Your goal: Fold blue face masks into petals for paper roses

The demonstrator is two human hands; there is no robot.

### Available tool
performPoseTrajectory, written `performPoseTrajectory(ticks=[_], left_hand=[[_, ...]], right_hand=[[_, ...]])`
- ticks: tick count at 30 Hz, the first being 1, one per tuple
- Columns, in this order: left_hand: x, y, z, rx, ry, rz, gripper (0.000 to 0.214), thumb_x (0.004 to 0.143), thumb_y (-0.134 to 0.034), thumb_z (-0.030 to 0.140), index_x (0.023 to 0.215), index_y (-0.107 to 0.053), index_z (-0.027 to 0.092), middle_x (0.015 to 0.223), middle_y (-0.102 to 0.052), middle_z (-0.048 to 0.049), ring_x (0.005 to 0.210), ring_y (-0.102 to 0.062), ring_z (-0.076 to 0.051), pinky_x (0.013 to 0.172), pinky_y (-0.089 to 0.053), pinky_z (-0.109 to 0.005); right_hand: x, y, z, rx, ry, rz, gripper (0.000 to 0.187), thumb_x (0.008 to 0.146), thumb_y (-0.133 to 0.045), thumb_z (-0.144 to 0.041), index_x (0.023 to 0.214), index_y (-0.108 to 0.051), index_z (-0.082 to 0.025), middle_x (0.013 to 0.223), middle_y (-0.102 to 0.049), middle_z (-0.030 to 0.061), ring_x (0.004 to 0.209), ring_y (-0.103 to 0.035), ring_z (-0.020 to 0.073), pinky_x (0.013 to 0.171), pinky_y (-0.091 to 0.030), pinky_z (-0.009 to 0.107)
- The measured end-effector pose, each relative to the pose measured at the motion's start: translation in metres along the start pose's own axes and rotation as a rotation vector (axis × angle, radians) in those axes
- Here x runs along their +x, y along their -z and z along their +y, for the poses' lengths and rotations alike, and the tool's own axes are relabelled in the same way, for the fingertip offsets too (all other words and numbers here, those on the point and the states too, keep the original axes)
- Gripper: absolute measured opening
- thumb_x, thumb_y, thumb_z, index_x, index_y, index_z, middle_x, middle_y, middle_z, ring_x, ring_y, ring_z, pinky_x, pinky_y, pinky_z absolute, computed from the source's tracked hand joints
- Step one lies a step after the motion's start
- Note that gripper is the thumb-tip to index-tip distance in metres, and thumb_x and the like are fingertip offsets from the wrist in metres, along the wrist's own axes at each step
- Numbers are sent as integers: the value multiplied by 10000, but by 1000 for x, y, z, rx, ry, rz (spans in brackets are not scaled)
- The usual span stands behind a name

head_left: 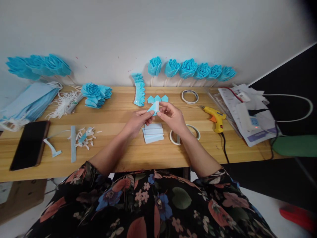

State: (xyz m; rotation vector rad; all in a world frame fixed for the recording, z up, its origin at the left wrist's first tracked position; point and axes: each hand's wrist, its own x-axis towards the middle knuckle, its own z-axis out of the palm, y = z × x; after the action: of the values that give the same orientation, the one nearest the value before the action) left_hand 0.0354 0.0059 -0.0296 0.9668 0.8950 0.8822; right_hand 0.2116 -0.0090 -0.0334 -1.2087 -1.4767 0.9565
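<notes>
A small light-blue folded piece (154,107) is pinched between both my hands above the wooden table (128,155). My left hand (137,121) grips its lower left side with closed fingers. My right hand (170,116) pinches its right edge with thumb and fingers. Just below the hands lies a small stack of pale-blue rectangular pieces (153,133). Beyond the hands sit three small folded blue petals (158,98) and a column of stacked folded petals (139,89).
Blue fabric roses (190,68) lean on the wall; more roses (96,94) lie at left. Two tape rolls (190,96) (195,131), a yellow glue gun (216,117), papers (247,112), a black phone (30,144), blue masks (27,102) and trimmed scraps (83,136) lie on the table.
</notes>
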Motion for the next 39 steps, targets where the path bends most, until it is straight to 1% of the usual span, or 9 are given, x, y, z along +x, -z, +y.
performPoseTrajectory(ticks=[4,6,12,16,22,27,31,35,39], left_hand=[[1,3,-4,52,-30,-9,318,739,-778,438,663,-678,145,608,-603,-9,544,-491,-83,539,-375,-229],[2,4,-5,102,-61,-3,338,738,-768,465,654,-677,151,593,-591,-5,542,-485,-86,536,-374,-232],[1,1,-1,227,-142,25,345,711,-754,489,639,-670,162,591,-578,5,544,-472,-91,526,-380,-238],[0,0,1,257,-155,31,341,710,-745,481,620,-656,165,569,-561,12,533,-461,-89,518,-370,-235],[1,0,0,262,-142,55,264,711,-734,398,602,-661,168,546,-563,13,520,-456,-87,515,-365,-232],[0,1,1,252,-127,64,250,710,-721,382,600,-666,164,564,-587,9,522,-471,-85,519,-380,-231],[0,0,2,266,-114,62,247,706,-711,374,592,-660,161,537,-569,18,508,-467,-81,517,-377,-228],[1,1,1,303,-89,53,250,711,-712,359,572,-646,162,528,-572,17,503,-469,-80,510,-373,-225],[1,2,0,323,-63,-3,264,749,-709,380,609,-663,161,526,-573,12,503,-483,-84,511,-385,-222]], right_hand=[[0,0,0,16,-3,-27,204,790,-683,-357,910,-690,-192,751,-618,-16,709,-559,129,703,-471,276],[0,0,-2,20,1,-30,176,788,-682,-345,872,-682,-191,730,-603,-22,689,-540,122,679,-454,266],[0,1,-4,10,6,-51,155,790,-662,-329,864,-668,-193,710,-577,-27,672,-513,119,657,-425,259],[1,1,-3,11,17,-54,149,795,-650,-312,874,-665,-187,708,-564,-30,668,-500,114,653,-413,255],[1,1,-4,9,2,-78,138,787,-661,-322,833,-645,-193,692,-539,-32,651,-476,114,630,-393,254],[0,0,-5,48,-24,-112,170,792,-680,-354,838,-641,-195,701,-538,-30,657,-467,116,639,-388,260],[0,1,-6,65,-34,-111,207,797,-693,-391,808,-627,-195,702,-521,-29,661,-453,119,640,-375,266],[-1,1,-6,56,-44,-94,296,792,-709,-443,715,-547,-208,674,-476,-36,656,-432,122,642,-364,274],[-1,2,-5,4,-44,-68,367,793,-703,-458,660,-464,-214,645,-424,-46,636,-384,114,617,-331,271]])
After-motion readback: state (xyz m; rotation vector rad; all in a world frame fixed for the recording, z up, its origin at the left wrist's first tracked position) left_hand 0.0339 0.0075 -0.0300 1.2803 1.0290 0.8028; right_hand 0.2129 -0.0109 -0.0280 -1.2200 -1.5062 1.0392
